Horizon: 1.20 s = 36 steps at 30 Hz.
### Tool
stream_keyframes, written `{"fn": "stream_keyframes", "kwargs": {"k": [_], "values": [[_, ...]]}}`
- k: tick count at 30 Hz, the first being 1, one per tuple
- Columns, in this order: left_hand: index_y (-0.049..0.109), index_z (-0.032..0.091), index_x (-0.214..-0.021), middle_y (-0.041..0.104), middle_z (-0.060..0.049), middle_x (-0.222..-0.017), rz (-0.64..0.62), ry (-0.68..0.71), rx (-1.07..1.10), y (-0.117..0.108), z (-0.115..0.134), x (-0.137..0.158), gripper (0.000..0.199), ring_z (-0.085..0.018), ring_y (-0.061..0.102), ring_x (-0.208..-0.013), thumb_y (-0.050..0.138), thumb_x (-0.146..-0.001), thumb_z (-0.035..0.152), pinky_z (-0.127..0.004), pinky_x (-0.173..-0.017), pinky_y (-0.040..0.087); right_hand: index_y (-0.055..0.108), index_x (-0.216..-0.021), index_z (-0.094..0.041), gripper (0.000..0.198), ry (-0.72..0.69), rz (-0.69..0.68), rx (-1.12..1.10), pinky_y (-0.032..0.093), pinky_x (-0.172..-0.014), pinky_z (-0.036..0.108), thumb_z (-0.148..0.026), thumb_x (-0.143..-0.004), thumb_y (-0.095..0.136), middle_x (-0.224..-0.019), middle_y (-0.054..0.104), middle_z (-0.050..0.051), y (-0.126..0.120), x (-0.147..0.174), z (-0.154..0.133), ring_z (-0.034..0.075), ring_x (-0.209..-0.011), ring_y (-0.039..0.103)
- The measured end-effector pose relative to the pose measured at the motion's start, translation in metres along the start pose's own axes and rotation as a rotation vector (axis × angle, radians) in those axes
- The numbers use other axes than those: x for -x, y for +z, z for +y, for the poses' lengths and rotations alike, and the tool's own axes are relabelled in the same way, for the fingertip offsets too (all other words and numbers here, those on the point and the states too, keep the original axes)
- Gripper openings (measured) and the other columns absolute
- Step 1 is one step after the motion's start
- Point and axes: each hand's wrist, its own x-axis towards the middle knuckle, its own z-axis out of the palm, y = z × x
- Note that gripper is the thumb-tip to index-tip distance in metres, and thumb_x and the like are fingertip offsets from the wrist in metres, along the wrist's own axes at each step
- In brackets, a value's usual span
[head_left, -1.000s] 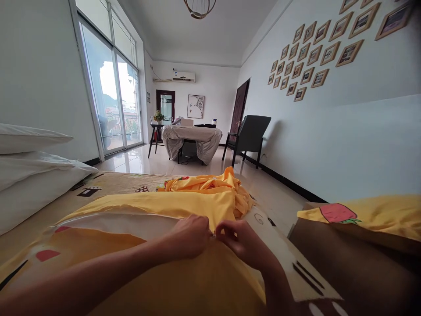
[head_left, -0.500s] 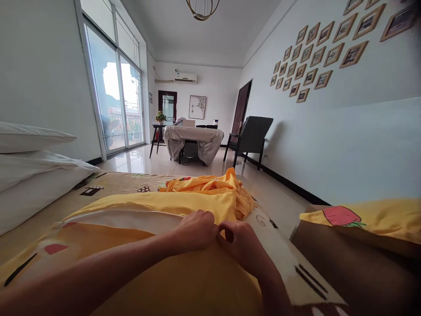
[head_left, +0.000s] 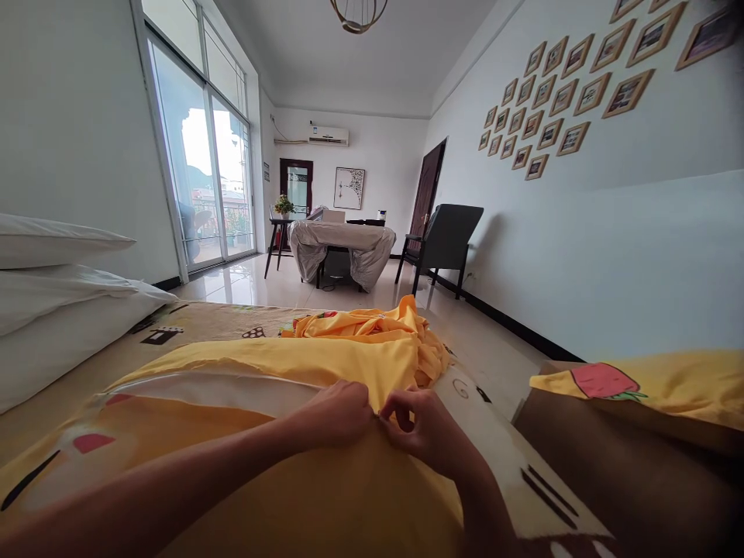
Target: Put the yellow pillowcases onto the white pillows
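A yellow pillowcase (head_left: 325,496) with printed pink and black shapes lies in front of me, a long gap along its far edge showing white material (head_left: 232,386) inside. My left hand (head_left: 340,411) is closed on the cloth at the right end of this gap. Close beside it, my right hand (head_left: 421,430) pinches the same edge between thumb and forefinger; any small part in the pinch is too hidden to make out. Just beyond both hands, a crumpled orange-yellow cloth (head_left: 360,324) rests on the patterned beige cover (head_left: 215,316).
White pillows (head_left: 63,302) are stacked at the left. To the right stands a brown box (head_left: 581,449) with yellow strawberry-print cloth (head_left: 686,384) over it. Farther back are a plastic-covered table (head_left: 349,236), a dark armchair (head_left: 450,240) and a plant stand (head_left: 279,225).
Both hands have shifted slightly left and down along the pillowcase edge, still close together. The fingers of my right hand have a wider loop in their pinch.
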Motion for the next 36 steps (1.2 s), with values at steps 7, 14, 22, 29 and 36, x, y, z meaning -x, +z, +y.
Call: {"fn": "stream_keyframes", "kwargs": {"k": [7, 14, 22, 29, 36], "values": [[0.058, 0.017, -0.076, 0.064, -0.007, -0.087, 0.114, -0.014, 0.148, 0.001, -0.002, 0.001, 0.021, -0.02, 0.056, -0.083, 0.042, -0.083, 0.03, -0.028, -0.064, 0.036, 0.063, -0.074, -0.018, 0.012, 0.02, 0.077, -0.044, 0.035, -0.058, 0.022, -0.028, -0.079, 0.058, -0.055, 0.053, -0.003, 0.006, -0.003, -0.003, 0.011, -0.055, 0.047], [0.059, 0.017, -0.074, 0.064, -0.003, -0.079, 0.194, 0.054, 0.288, 0.002, -0.002, 0.0, 0.018, -0.016, 0.052, -0.074, 0.048, -0.079, 0.03, -0.025, -0.062, 0.033, 0.056, -0.062, -0.017, 0.021, 0.032, 0.155, 0.022, 0.031, -0.054, 0.022, -0.026, -0.082, 0.052, -0.057, 0.057, -0.001, 0.011, -0.004, -0.008, 0.011, -0.053, 0.047], [0.064, 0.019, -0.07, 0.068, -0.008, -0.078, 0.207, 0.115, 0.081, 0.022, -0.012, 0.008, 0.033, -0.021, 0.058, -0.075, 0.038, -0.085, 0.03, -0.031, -0.069, 0.035, 0.059, -0.069, -0.018, 0.019, 0.24, 0.053, 0.161, 0.03, -0.054, 0.024, -0.022, -0.085, 0.049, -0.066, 0.066, 0.004, 0.004, 0.003, -0.021, 0.015, -0.06, 0.056], [0.065, 0.016, -0.077, 0.065, -0.006, -0.084, 0.291, 0.077, 0.351, 0.036, -0.009, -0.004, 0.033, -0.02, 0.055, -0.086, 0.041, -0.086, 0.038, -0.03, -0.076, 0.037, 0.055, -0.069, -0.018, 0.022, 0.276, 0.058, 0.163, 0.029, -0.056, 0.025, -0.022, -0.087, 0.043, -0.069, 0.066, 0.005, 0.002, 0.007, -0.024, 0.015, -0.061, 0.056], [0.056, 0.015, -0.059, 0.052, 0.001, -0.059, 0.427, -0.09, 0.657, 0.052, -0.001, -0.018, 0.025, -0.013, 0.046, -0.065, 0.05, -0.078, 0.03, -0.025, -0.063, 0.034, 0.051, -0.06, -0.019, 0.024, 0.194, 0.061, 0.006, 0.031, -0.051, 0.024, -0.028, -0.081, 0.045, -0.056, 0.058, 0.002, 0.002, 0.005, -0.023, 0.013, -0.052, 0.05]]}}
